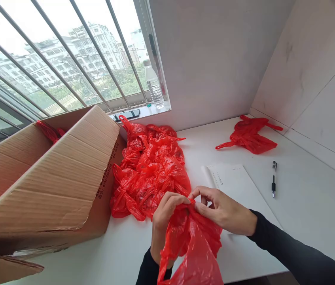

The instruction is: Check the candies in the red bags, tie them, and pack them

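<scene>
A red plastic bag hangs between my two hands near the front of the white table. My left hand pinches its gathered upper part from the left, thumb and fingers pressed together. From the right, my right hand pinches the same gathered spot, so the fingertips of both hands almost meet. The bag's lower part spreads toward me, past the bottom of the view. What it contains, if anything, I cannot make out. Just beyond my hands lies a pile of knotted red plastic bags.
An open cardboard box stands at left, with red plastic inside. More red bags lie at the back right. A notebook, a pen and its cap rest at right. A bottle and phone sit on the windowsill.
</scene>
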Tool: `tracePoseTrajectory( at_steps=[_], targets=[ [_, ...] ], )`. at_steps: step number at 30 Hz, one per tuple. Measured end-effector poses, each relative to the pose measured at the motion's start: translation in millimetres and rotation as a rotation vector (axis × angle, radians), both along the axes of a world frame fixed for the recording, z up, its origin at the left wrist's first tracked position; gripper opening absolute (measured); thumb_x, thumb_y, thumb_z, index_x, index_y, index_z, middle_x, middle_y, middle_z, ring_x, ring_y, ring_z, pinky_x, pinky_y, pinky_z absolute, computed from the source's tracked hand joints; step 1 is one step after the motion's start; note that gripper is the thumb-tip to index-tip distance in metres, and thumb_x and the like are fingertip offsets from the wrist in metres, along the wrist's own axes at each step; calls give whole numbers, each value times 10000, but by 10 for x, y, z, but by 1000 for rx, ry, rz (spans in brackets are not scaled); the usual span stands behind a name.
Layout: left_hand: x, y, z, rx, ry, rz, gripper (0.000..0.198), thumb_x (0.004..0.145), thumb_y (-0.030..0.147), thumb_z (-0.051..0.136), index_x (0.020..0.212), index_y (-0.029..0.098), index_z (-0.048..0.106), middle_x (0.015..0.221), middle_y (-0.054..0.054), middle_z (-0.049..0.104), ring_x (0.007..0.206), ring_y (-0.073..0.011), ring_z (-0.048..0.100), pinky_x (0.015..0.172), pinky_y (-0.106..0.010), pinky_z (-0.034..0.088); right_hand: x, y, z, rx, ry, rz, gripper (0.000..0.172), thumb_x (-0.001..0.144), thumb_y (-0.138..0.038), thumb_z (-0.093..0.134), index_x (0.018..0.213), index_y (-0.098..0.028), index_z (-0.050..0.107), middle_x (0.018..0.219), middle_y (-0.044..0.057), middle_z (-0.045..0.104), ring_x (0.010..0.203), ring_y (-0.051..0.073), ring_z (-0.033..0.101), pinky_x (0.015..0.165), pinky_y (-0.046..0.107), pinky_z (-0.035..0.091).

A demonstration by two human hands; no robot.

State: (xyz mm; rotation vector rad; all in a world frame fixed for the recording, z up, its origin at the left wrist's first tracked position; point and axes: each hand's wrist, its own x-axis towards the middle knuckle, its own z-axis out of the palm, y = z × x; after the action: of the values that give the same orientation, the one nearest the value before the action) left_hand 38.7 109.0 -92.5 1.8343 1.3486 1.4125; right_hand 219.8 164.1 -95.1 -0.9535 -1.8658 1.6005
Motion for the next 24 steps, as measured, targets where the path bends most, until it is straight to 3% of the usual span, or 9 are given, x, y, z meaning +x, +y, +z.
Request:
tracePoseTrajectory(
  at_steps=[5, 10, 14, 19, 24],
  targets=[
    [6, -52, 2, 91, 95, 45, 122, 940, 151, 598, 969, 249, 665, 934, -4, 568, 817, -119, 600, 686, -206, 453, -52, -17, -13, -135, 186, 87, 293, 1042, -445, 442, 1200, -238, 576, 838, -30, 541, 703, 114, 440, 662, 272, 386],
    [-56, -52, -44, 168, 141, -21, 146, 934, 108, 592, 1016, 227, 616, 964, -10, 557, 853, -116, 605, 715, -199, 473, -36, 4, -9, -70, 134, 68, 213, 1002, -431, 544, 1013, -223, 591, 891, -18, 536, 760, 123, 432, 655, 260, 390],
    [-84, -35, -64, 191, 124, 22, 155, 932, 62, 557, 975, 211, 558, 939, -5, 549, 832, -110, 582, 710, -204, 462, -36, -10, 32, -94, 161, 43, 226, 1001, -438, 542, 948, -219, 550, 857, -20, 521, 744, 121, 433, 627, 250, 391],
    [-72, -7, -73, 232, 107, 76, 192, 909, 27, 562, 920, 214, 520, 896, 9, 521, 794, -100, 553, 684, -188, 456, -111, -21, -10, -296, 255, 139, 345, 1012, -511, 487, 1165, -204, 520, 767, -17, 581, 641, 110, 466, 587, 254, 386],
    [-100, -65, -69, 147, 133, -43, 241, 904, 110, 641, 1108, 238, 644, 979, -30, 585, 868, -143, 634, 722, -216, 529, -128, 26, -63, -218, 259, 67, 327, 976, -508, 560, 1018, -184, 568, 805, -8, 557, 701, 124, 481, 616, 265, 409]
  ],
)
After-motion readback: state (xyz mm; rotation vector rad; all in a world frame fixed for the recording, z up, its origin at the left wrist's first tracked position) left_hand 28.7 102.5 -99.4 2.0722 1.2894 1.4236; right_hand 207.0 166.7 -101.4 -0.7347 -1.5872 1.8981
